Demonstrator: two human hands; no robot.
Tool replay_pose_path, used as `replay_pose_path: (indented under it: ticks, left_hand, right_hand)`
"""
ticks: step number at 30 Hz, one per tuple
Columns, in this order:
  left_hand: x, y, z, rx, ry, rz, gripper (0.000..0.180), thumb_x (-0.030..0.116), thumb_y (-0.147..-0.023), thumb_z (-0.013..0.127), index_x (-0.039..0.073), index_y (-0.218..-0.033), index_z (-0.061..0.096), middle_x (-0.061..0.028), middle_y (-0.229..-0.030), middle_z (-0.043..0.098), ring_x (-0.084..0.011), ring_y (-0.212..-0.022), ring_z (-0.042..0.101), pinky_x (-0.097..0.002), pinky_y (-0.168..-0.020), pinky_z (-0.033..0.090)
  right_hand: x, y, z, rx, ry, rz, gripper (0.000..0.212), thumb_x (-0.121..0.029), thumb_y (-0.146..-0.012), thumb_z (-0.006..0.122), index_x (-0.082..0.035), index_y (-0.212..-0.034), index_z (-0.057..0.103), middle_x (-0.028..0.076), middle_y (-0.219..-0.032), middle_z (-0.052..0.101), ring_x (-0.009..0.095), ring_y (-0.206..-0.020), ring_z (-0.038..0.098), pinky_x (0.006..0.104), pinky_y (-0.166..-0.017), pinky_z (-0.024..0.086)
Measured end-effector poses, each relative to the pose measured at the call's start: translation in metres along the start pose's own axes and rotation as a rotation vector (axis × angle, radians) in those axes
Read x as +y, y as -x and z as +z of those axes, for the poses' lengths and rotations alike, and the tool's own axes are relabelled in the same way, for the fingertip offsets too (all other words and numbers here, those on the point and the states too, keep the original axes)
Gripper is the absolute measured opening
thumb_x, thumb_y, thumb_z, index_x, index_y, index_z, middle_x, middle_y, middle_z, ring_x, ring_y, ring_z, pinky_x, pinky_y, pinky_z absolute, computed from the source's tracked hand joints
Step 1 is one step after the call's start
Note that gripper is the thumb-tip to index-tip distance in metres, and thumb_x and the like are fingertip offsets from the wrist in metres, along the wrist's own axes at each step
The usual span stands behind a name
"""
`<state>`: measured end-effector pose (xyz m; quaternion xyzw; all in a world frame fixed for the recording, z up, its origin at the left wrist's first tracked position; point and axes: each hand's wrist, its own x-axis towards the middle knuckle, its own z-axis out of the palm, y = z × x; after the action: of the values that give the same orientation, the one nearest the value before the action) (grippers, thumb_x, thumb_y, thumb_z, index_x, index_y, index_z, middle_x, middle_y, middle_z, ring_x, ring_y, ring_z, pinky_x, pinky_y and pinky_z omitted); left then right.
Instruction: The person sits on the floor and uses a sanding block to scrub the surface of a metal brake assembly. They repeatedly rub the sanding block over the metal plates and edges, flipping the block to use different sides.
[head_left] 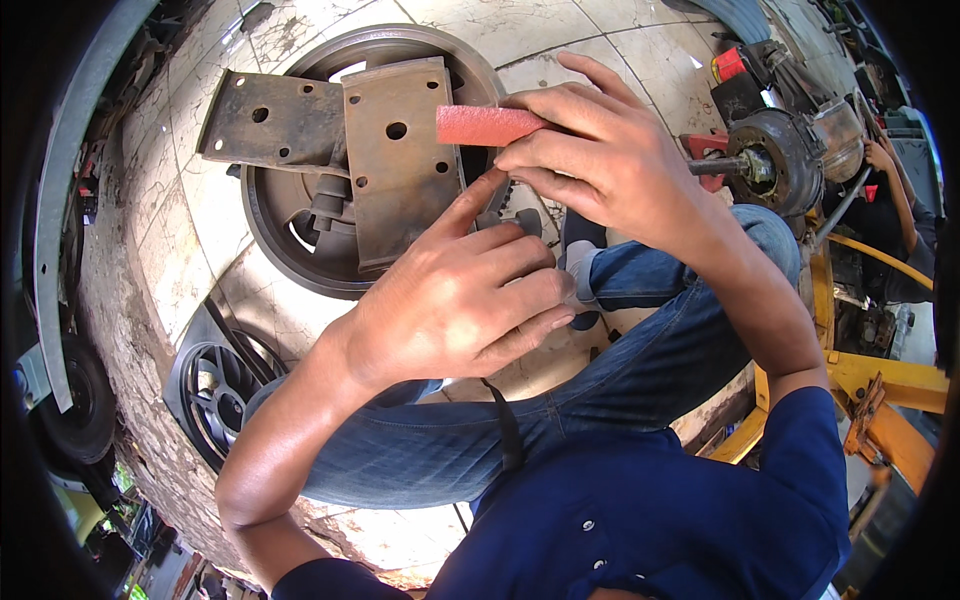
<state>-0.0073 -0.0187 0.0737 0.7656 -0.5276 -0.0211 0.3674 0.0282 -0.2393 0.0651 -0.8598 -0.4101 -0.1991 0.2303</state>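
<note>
The right hand (600,150) pinches a rough red strip (485,125) that juts left from its fingertips. The left hand (465,295), below and left of it, extends one finger to the right hand's fingertips, the others loosely bent; its palm is hidden, so I cannot tell whether it holds anything. Beyond the left hand, two brown metal plates (395,205) with holes lie on a round metal wheel (290,255) on the tiled floor (180,235).

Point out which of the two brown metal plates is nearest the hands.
The right plate, partly behind the red strip; the other plate lies farther left.
</note>
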Motion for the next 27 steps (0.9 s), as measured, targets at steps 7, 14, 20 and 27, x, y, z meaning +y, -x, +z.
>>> replay_pose_path:
  ticks: [7, 14, 20, 27]
  left_hand:
    - [-0.001, -0.001, -0.003, 0.109, 0.201, -0.022, 0.010, 0.013, -0.086, 0.075, 0.007, -0.093, 0.073, -0.0077, -0.083, 0.068, -0.0235, -0.081, 0.068, -0.0563, -0.112, 0.040]
    - [-0.039, 0.005, -0.014, 0.200, -0.033, -0.094, 0.026, -0.007, -0.088, 0.063, 0.004, -0.109, 0.073, -0.0113, -0.118, 0.064, -0.0245, -0.106, 0.066, -0.0373, -0.084, 0.058]
    - [-0.074, 0.017, -0.053, 0.366, -0.208, -0.196, 0.050, -0.019, -0.082, 0.046, 0.007, -0.116, 0.071, -0.0133, -0.139, 0.050, -0.0255, -0.117, 0.060, -0.0366, -0.094, 0.052]
    - [-0.095, 0.027, -0.050, 0.407, -0.027, -0.296, 0.053, -0.018, -0.079, 0.040, 0.007, -0.116, 0.070, -0.0138, -0.140, 0.050, -0.0229, -0.113, 0.058, -0.0341, -0.095, 0.048]
  right_hand:
    - [-0.002, -0.002, 0.002, 0.005, 0.021, -0.015, 0.033, -0.010, -0.067, 0.084, -0.014, -0.098, 0.073, 0.008, -0.112, 0.068, 0.026, -0.100, 0.068, 0.0504, -0.112, 0.043]
    - [0.004, 0.005, 0.008, -0.093, -0.035, 0.172, 0.025, -0.014, -0.081, 0.077, -0.014, -0.105, 0.071, 0.005, -0.109, 0.068, 0.028, -0.099, 0.068, 0.0414, -0.093, 0.054]
    - [0.003, 0.006, 0.016, -0.109, -0.159, 0.290, 0.055, -0.012, -0.088, 0.073, -0.019, -0.139, 0.054, 0.011, -0.116, 0.068, 0.034, -0.101, 0.068, 0.0447, -0.088, 0.056]
    - [0.009, 0.003, 0.028, -0.139, -0.215, 0.286, 0.057, -0.010, -0.089, 0.071, -0.015, -0.142, 0.052, 0.014, -0.127, 0.066, 0.038, -0.104, 0.067, 0.0455, -0.089, 0.057]
